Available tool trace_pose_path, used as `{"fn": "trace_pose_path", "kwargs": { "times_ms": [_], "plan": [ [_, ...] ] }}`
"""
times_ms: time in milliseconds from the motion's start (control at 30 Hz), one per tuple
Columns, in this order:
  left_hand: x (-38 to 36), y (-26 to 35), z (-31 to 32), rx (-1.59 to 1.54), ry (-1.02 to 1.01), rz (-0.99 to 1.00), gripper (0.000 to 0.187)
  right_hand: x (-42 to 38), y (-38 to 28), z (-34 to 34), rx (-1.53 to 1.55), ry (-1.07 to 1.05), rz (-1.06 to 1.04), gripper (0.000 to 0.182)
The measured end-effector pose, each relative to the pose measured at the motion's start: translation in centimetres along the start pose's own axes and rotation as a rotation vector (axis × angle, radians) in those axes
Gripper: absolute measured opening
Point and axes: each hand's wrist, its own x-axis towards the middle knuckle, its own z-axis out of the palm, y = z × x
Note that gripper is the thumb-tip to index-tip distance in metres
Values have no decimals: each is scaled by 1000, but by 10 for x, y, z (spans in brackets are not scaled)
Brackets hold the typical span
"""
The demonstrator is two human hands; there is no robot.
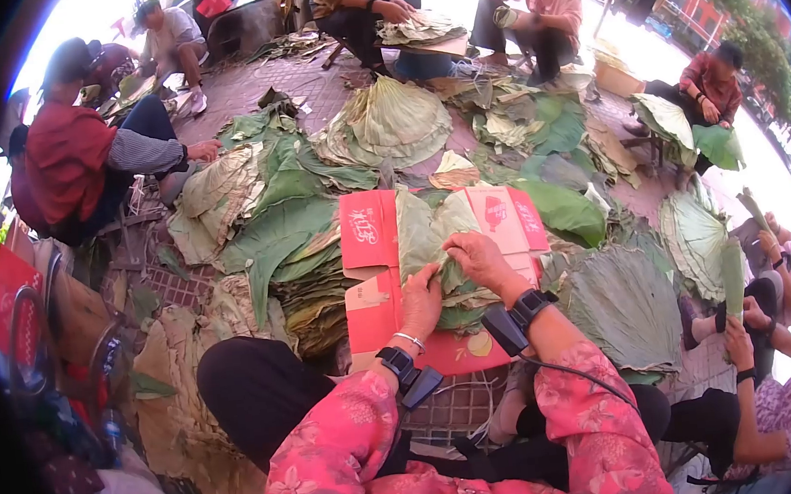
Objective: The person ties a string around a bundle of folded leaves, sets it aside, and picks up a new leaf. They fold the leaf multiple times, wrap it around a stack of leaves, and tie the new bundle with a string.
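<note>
A folded pale-green lotus leaf point(422, 229) lies over a flattened red cardboard box point(375, 319) across my lap. My left hand point(422, 303) grips the leaf's near edge, thumb on top and fingers partly hidden. Just to the right, my right hand point(483, 263) pinches the leaf, its fingertips pressed together near the middle. More leaf pokes out below my hands on the cardboard. Each wrist carries a dark strapped device, and a cable runs along the right forearm.
Lotus leaf stacks lie close around: one at left point(320, 296), a fanned pile point(384, 121) ahead, a broad pile point(617, 303) at right. Several people sit in a ring handling leaves; a nearby person's hand point(738, 344) holds a rolled leaf point(733, 279).
</note>
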Motion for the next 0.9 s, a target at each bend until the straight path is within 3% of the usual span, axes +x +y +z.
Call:
{"fn": "trace_pose_path", "kwargs": {
  "times_ms": [167,267,367,467,567,667,800,900],
  "plan": [
    [3,-8,15,-60,185,-48,20,-7,7,-4,231,178,71,21],
    [7,-9,17,-138,210,-86,20,-19,19,5,42,314,-72,24],
    [6,3,9,-159,231,-94,20,-32,-1,11,81,282,253,22],
    [5,1,7,-185,111,-135,18,-27,-8,35,331,253,386,23],
    [2,6,1,-55,-55,-1,23,-22,-12,43,165,296,539,25],
    [-6,6,2,76,-69,127,32,-24,4,52,109,338,584,28],
    [-9,7,2,243,-176,148,50,-44,10,37,157,407,647,33],
    [-10,9,2,333,-211,165,56,-45,-8,16,-8,535,238,39]
  ]
}}
